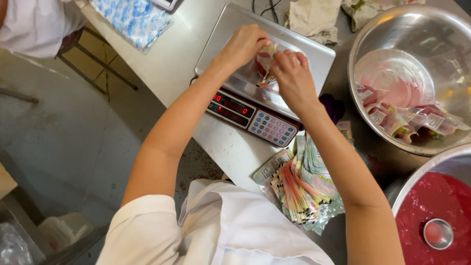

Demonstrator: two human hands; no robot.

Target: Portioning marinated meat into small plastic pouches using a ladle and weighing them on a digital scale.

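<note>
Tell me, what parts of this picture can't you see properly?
All in the head view:
- The pouch on the scale: mostly hidden by the left hand and right hand.
- The bowl of red liquid: cut off by the right and bottom edges.
- The steel bowl of filled pouches: cut off at the right edge.
- The stack of empty pouches: print too small.

Silver scale point(304, 49) – red digits, red sauce point(431, 201), blue-patterned white bag point(132, 17)
</note>
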